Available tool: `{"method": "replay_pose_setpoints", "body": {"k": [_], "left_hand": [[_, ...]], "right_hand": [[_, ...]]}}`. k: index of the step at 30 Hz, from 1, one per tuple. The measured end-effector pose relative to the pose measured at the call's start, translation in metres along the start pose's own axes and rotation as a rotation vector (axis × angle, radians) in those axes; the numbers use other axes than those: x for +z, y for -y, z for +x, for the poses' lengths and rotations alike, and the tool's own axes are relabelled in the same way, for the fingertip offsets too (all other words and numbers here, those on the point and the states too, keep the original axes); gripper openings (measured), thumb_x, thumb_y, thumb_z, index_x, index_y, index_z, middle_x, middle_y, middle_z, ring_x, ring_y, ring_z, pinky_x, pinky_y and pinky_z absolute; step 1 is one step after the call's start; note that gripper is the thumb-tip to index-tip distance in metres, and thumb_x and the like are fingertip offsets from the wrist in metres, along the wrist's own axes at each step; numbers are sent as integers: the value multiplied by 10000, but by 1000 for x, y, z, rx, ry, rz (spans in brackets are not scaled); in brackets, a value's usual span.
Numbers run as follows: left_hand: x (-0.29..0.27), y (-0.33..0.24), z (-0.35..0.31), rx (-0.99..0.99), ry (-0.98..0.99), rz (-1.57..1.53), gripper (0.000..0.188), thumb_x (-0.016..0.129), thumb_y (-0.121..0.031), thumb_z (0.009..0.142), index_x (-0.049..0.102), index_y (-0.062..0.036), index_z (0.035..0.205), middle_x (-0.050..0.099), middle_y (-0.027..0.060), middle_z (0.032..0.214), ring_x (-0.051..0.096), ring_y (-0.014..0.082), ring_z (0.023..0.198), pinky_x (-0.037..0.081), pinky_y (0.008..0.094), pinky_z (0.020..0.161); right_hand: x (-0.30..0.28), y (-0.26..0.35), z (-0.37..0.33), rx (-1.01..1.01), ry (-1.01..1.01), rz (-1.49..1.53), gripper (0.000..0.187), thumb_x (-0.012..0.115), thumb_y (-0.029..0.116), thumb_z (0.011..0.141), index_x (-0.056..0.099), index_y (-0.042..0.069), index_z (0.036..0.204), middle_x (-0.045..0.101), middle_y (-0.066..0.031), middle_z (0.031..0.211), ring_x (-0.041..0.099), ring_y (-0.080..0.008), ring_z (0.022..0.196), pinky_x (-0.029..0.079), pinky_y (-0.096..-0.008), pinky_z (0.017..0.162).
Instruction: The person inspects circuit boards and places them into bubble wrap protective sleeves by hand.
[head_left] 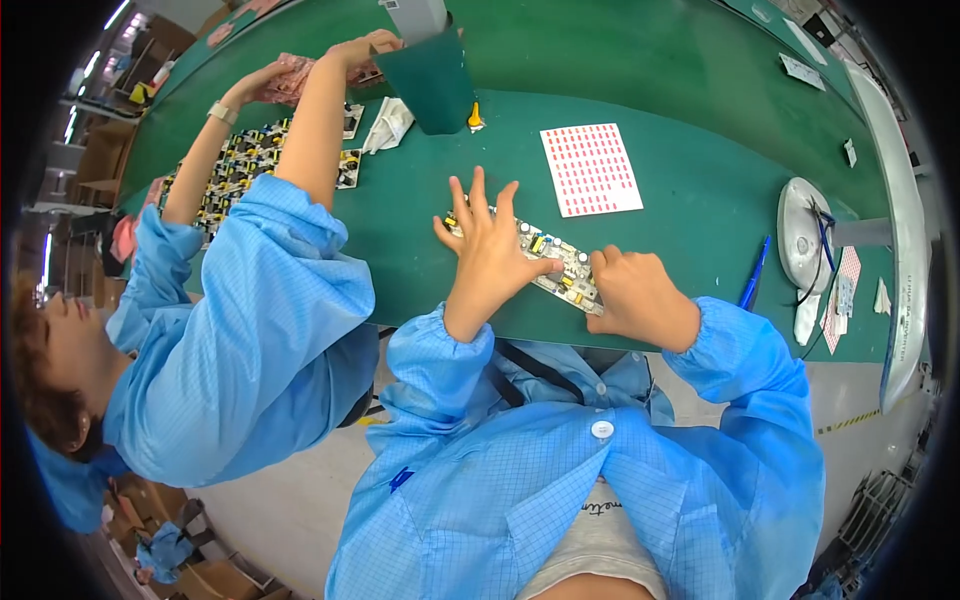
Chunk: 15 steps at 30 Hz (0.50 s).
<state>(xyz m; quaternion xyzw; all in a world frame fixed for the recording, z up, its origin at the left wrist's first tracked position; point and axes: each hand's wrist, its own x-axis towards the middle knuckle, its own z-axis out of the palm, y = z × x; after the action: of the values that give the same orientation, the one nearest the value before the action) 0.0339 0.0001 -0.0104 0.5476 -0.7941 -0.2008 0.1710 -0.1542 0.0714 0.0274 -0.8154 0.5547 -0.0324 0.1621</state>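
Left hand (490, 240): fingers spread across circuit board (575, 268)
Right hand (640, 295): curled, apparently gripping the board's right end
Red-marked sheet (592, 170): flat, far side

The blue checked smock (540, 450) has gathered cuffs (712, 328).

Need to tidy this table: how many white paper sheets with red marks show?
2: one rectangular sheet beyond the wearer's right hand, one partly covered sheet beside the round white monitor base; more may be hidden.

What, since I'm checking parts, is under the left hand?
A circuit board, showing on either side of the left hand; the part directly beneath it is covered and cannot be seen.
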Motion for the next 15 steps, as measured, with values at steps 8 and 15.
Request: {"method": "replay_pose_setpoints", "body": {"k": [8, 15], "left_hand": [[-6, 13, -9, 102, -22, -159, 1119, 883, -482, 474, 376, -72, 1384, 144, 272, 1500, 7, 482, 1403, 100, 674, 1005], [1, -22, -29, 323, 247, -79, 1112, 909, -423, 449, 401, -117, 1390, 109, 257, 1515, 15, 496, 1401, 103, 627, 1054]], "right_hand": [[-9, 15, -34, -5, -216, -28, 592, 774, 296, 583, 562, -54, 1011, 556, -140, 814, 605, -300, 677, 483, -388, 587], [34, 51, -107, 319, -130, 115, 758, 819, 353, 582, 512, -46, 1149, 573, -162, 878, 614, -318, 648, 499, -394, 578]]}}
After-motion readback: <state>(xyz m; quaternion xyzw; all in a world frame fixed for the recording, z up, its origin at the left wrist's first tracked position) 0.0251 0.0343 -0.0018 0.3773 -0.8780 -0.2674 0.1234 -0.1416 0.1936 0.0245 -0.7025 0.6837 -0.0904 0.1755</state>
